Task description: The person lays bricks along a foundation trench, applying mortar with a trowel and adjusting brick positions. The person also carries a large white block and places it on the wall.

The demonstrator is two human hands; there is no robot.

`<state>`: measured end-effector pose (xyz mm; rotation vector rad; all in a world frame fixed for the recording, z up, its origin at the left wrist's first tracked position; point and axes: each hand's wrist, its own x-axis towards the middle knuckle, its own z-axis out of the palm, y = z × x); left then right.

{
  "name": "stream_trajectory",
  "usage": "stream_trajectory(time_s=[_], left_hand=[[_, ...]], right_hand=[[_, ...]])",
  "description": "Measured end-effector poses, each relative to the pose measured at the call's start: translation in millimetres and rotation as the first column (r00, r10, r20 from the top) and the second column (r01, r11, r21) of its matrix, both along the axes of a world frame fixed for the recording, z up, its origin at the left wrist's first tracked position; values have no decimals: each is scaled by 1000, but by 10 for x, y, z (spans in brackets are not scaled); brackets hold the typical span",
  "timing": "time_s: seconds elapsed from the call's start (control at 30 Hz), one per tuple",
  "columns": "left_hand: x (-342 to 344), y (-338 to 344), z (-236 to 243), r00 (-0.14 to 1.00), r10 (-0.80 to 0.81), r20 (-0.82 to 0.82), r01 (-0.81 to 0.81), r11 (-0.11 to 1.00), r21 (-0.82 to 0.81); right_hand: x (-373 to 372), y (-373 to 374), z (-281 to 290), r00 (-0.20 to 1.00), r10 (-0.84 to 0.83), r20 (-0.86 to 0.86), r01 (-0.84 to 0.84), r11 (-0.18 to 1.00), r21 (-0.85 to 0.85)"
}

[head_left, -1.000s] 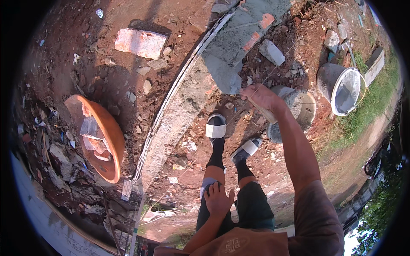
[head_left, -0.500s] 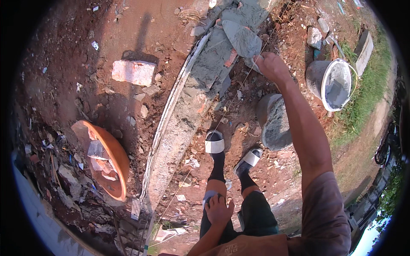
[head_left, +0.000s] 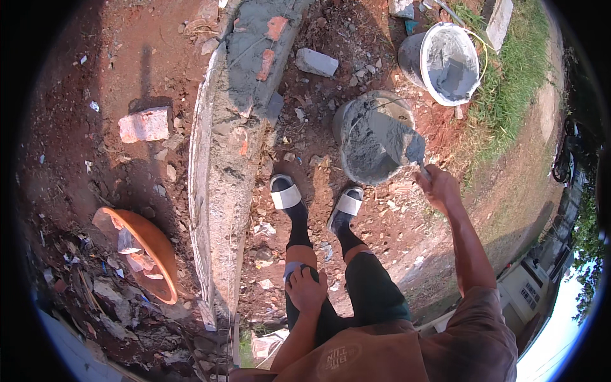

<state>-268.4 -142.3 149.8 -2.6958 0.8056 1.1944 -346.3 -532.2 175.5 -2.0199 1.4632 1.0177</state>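
My right hand (head_left: 439, 190) is wrapped round the handle of a trowel (head_left: 415, 150). The trowel's blade, coated in grey mortar, is at the right side of a bucket (head_left: 342, 141) holding wet mortar. How deep the blade goes into the mortar I cannot tell. On my left knee rests my left hand (head_left: 307, 291), fingers spread and holding nothing. Left of my feet runs a low wall (head_left: 219, 159), with fresh mortar (head_left: 251, 48) and a few reddish brick pieces (head_left: 277, 27) along its far part.
A second bucket (head_left: 423, 67), white-rimmed with mortar inside, stands far right beside grass. An orange basin (head_left: 167, 267) of rubble lies tilted at the left. One loose brick (head_left: 146, 125) is beyond the wall; a pale block (head_left: 316, 62) sits to its right. A string (head_left: 230, 274) runs along the wall.
My right hand and the trowel have come from above the wall's far end, nearer and rightward, to the near bucket. The view has shifted. My left hand stays on the knee.
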Motion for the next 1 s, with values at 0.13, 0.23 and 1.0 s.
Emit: stream_trajectory(time_s=[0.13, 0.23, 1.0], left_hand=[[-163, -41, -80, 998, -62, 23, 62, 998, -23], [-219, -95, -69, 992, -125, 16, 125, 992, 14], [-420, -62, -107, 998, -64, 26, 62, 996, 65]], right_hand=[[-452, -444, -360, 931, 239, -276, -238, 970, 38], [-415, -534, -985, 874, 409, -264, -415, 909, 32], [-160, 1399, -1119, 466, -610, 641, 414, 791, 451]])
